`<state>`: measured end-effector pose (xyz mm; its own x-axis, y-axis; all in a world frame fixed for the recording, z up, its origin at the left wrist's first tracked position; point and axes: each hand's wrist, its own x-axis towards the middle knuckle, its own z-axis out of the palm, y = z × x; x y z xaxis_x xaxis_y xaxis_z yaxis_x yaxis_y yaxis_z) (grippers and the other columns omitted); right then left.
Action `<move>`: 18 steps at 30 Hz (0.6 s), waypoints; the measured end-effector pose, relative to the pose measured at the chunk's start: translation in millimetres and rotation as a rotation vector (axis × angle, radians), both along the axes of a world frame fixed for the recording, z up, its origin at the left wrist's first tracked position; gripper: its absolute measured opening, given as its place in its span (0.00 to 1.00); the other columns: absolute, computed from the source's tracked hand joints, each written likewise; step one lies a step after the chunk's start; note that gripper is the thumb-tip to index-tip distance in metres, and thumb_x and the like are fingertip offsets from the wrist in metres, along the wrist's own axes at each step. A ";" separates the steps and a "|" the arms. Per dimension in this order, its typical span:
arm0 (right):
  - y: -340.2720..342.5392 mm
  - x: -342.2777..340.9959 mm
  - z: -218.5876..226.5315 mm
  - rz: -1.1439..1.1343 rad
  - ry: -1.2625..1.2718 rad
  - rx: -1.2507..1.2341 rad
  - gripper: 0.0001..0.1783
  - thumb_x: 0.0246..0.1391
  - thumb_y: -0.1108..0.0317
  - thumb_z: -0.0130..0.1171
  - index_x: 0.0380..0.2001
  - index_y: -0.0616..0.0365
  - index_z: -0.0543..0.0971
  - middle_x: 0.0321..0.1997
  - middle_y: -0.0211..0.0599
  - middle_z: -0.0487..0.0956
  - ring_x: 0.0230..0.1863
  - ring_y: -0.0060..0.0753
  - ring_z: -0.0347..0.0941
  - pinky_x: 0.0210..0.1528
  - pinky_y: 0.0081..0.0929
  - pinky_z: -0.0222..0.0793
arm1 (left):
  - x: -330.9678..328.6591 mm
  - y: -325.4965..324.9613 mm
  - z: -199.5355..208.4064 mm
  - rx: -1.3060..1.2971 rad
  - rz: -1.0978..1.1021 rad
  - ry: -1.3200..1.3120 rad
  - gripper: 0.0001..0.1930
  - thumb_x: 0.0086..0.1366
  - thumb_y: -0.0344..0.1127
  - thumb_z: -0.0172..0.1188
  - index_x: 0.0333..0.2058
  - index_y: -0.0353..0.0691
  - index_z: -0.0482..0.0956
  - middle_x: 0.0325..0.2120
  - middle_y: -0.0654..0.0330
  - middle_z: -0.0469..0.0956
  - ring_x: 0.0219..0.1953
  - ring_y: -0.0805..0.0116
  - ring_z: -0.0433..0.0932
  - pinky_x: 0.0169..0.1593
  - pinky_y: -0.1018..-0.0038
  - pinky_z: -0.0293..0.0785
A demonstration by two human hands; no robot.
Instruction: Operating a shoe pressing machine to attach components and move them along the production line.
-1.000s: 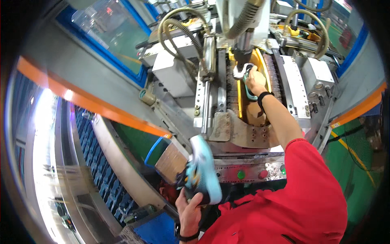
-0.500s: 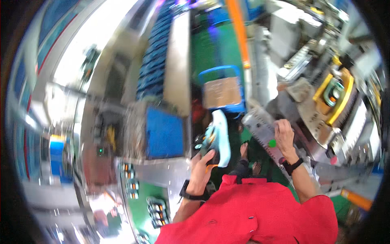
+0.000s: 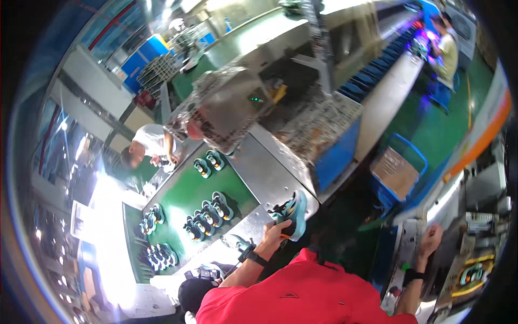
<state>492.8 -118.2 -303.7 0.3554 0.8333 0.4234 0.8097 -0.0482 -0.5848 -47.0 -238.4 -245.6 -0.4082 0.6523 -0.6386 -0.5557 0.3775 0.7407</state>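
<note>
My left hand [image 3: 275,233] is shut on a teal and black sneaker [image 3: 291,211]. It holds the shoe over the edge of a steel table [image 3: 270,173], beside a green conveyor belt [image 3: 183,191]. Several similar sneakers [image 3: 208,213] lie in pairs on the belt. My right hand [image 3: 431,237] is out to the right with its fingers curled. It rests at the top of a grey machine panel [image 3: 402,259] and nothing shows in it.
A person in white [image 3: 145,144] bends over the belt's far end. Another person [image 3: 447,46] stands at a long line at the top right. A cardboard box in a blue crate [image 3: 396,170] sits on the green floor. A machine with a yellow fixture [image 3: 475,270] stands at the right.
The view has swung from the machine toward the conveyor. My left hand carried the sneaker up over the steel table. My right hand came off the shoe in the machine and stays by the panel.
</note>
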 end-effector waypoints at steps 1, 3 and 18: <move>29.4 -7.9 24.2 0.017 0.072 0.016 0.09 0.57 0.74 0.55 0.42 0.62 0.76 0.41 0.42 0.76 0.40 0.38 0.73 0.43 0.31 0.69 | -29.6 -1.5 -20.2 -0.010 0.030 0.004 0.15 0.55 0.28 0.67 0.39 0.28 0.78 0.32 0.52 0.80 0.31 0.60 0.82 0.36 0.67 0.81; 87.2 -66.0 112.7 0.212 -0.029 0.193 0.08 0.59 0.75 0.55 0.42 0.62 0.76 0.40 0.40 0.77 0.38 0.32 0.73 0.41 0.28 0.69 | -75.0 4.7 -38.1 -0.029 0.141 0.077 0.14 0.54 0.29 0.68 0.38 0.28 0.78 0.30 0.54 0.80 0.30 0.61 0.82 0.32 0.66 0.80; 365.8 -761.4 482.6 1.112 -1.351 0.882 0.40 0.40 0.87 0.57 0.61 0.57 0.66 0.63 0.43 0.68 0.66 0.46 0.60 0.71 0.38 0.52 | -315.1 46.1 -235.6 -0.539 0.399 0.913 0.39 0.52 0.40 0.67 0.60 0.37 0.57 0.48 0.39 0.71 0.48 0.39 0.74 0.50 0.54 0.70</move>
<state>-268.7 247.6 178.9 -0.9508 -0.1397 0.2766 0.1321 0.6247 0.7696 -362.1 -192.3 -481.1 -0.9829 0.1009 -0.1538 -0.0430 0.6871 0.7253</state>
